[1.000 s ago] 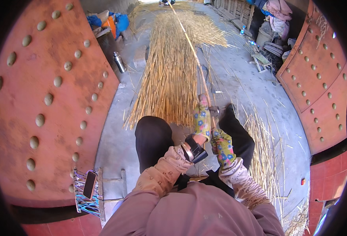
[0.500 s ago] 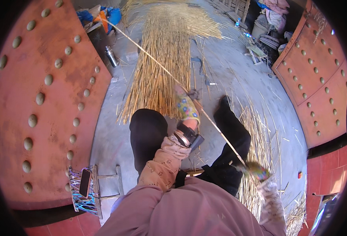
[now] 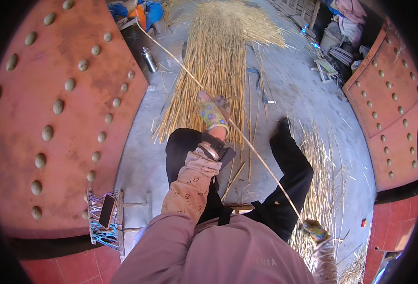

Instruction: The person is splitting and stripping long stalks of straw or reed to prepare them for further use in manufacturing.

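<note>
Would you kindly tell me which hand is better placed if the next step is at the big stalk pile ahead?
Probably the left hand: it holds the long stalk near the big stalk pile, while the right hand is well back, by the loose stalks.

The floor (image 3: 140, 151) is grey. On it lies a thick layer of yellow stalks (image 3: 218, 61); to the right, paler stalks (image 3: 319, 177) are scattered. A metal flask (image 3: 149, 60) stands left of the thick layer.
</note>
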The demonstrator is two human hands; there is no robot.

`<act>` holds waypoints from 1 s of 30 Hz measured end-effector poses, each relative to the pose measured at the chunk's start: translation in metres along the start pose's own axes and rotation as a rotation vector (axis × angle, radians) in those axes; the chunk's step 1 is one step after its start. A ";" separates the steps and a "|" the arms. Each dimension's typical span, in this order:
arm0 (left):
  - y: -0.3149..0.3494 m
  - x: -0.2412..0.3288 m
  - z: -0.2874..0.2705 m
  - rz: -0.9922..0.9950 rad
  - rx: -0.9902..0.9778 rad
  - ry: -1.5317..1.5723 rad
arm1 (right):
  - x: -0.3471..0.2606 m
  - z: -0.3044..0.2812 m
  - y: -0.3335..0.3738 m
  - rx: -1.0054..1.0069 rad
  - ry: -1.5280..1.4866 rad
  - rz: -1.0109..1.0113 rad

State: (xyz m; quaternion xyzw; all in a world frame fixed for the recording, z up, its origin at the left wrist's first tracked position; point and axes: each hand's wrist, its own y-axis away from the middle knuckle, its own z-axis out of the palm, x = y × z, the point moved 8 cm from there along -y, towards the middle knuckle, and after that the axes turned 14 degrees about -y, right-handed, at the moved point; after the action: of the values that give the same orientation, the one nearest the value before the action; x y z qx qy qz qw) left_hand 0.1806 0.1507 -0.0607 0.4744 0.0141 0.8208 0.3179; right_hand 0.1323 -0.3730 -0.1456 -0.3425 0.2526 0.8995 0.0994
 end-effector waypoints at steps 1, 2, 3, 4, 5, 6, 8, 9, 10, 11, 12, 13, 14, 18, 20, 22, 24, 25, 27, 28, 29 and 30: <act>-0.006 -0.013 -0.002 -0.007 -0.046 0.064 | -0.009 0.012 0.011 0.123 0.114 0.070; -0.001 -0.034 0.000 -0.046 -0.065 0.043 | -0.019 0.029 0.011 0.189 0.178 0.113; 0.012 -0.054 -0.001 -0.097 -0.055 -0.006 | -0.032 0.055 -0.008 0.228 0.236 0.149; 0.029 -0.069 -0.003 -0.145 -0.044 -0.058 | -0.053 0.099 -0.038 0.254 0.264 0.170; 0.048 -0.083 0.000 -0.199 -0.040 -0.090 | -0.055 0.088 -0.067 0.369 0.462 0.320; 0.065 -0.096 0.009 -0.252 -0.051 -0.108 | -0.083 0.130 -0.103 -0.032 0.774 -0.186; 0.089 -0.112 0.026 -0.333 -0.081 -0.140 | -0.083 0.143 -0.157 0.193 0.023 0.056; 0.091 -0.118 0.032 -0.358 -0.101 -0.153 | -0.089 0.150 -0.173 0.214 -0.016 0.040; 0.083 -0.129 0.036 -0.374 -0.125 -0.152 | -0.087 0.144 -0.175 0.221 -0.014 0.040; 0.062 -0.137 0.028 -0.365 -0.120 -0.150 | -0.086 0.137 -0.179 0.261 0.061 0.011; 0.008 -0.126 -0.002 -0.185 -0.119 -0.221 | -0.080 0.147 -0.192 0.247 0.141 0.002; -0.043 -0.106 -0.042 -0.007 -0.100 -0.302 | -0.075 0.171 -0.186 0.113 0.371 -0.057; -0.065 -0.082 -0.070 0.154 -0.092 -0.388 | -0.062 0.167 -0.168 0.222 0.357 0.074; -0.017 -0.047 -0.001 -0.055 -0.005 -0.176 | -0.005 0.024 -0.020 -0.069 -0.127 0.082; -0.004 -0.042 -0.009 -0.082 0.044 -0.192 | -0.017 0.022 0.023 0.307 0.295 0.152; 0.026 -0.070 0.006 -0.152 0.021 -0.250 | -0.036 0.045 0.013 -0.084 0.157 -0.165; 0.042 -0.102 -0.001 -0.249 -0.056 -0.273 | -0.064 0.094 -0.053 0.126 0.632 -0.064; 0.045 -0.124 -0.011 -0.300 -0.110 -0.267 | -0.071 0.132 -0.091 0.310 0.473 0.125; 0.115 -0.125 0.041 -0.347 -0.157 -0.275 | -0.084 0.131 -0.129 0.272 0.307 -0.160; 0.135 -0.113 0.052 -0.342 -0.147 -0.291 | -0.082 0.126 -0.144 0.277 0.303 -0.165; 0.133 -0.116 0.055 -0.346 -0.154 -0.296 | -0.084 0.121 -0.155 0.284 0.310 -0.195; 0.122 -0.113 0.051 -0.368 -0.171 -0.288 | -0.082 0.123 -0.164 0.272 0.317 -0.216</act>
State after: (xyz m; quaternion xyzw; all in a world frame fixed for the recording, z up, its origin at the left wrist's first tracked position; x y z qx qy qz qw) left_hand 0.1980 -0.0219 -0.0799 0.5472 -0.0144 0.6712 0.4999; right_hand 0.1814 -0.1690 -0.0756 -0.4880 0.3459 0.7762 0.1993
